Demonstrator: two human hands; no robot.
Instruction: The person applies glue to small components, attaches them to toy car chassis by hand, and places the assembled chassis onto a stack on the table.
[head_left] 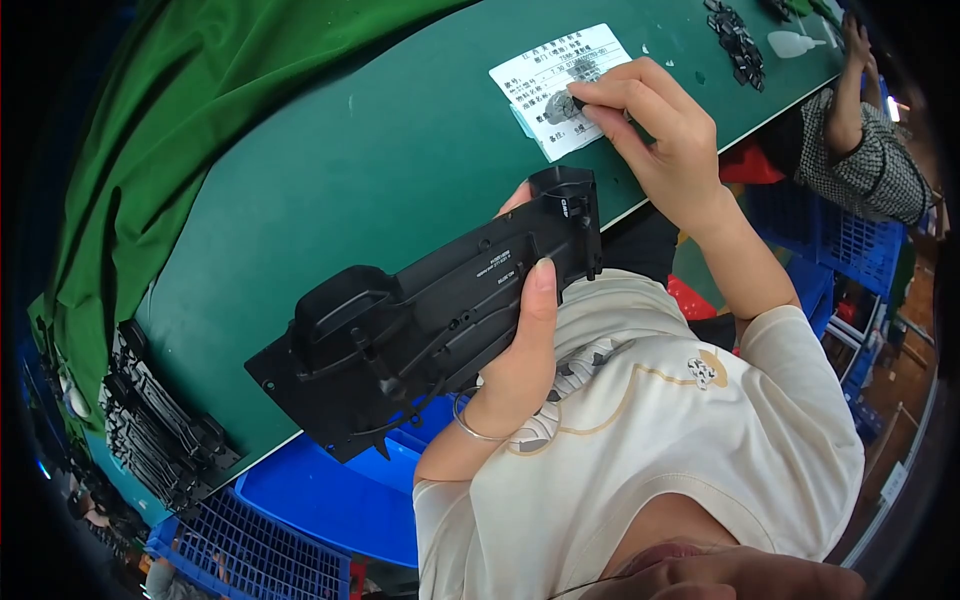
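Note:
My left hand [530, 330] is closed on a long black molded plastic part [450, 290], thumb across its face and fingers behind it. The part is tilted in front of my body, with raised housings at both ends and small white print in the middle. My right hand [655, 135] is above a printed white paper label [540, 85] on the table. Its thumb and forefinger pinch a small dark piece whose kind I cannot make out. A dark grey patch [563, 107] shows on the label beside the fingertips; whether it is loose bits or a mark I cannot tell.
The green table [300, 180] has a green cloth [140, 150] along its far left. Several black parts [160, 430] are stacked at the left end, and more small black pieces [738, 45] lie at the upper right. Blue crates [250, 540] stand below. Another person's arm [850, 90] is at right.

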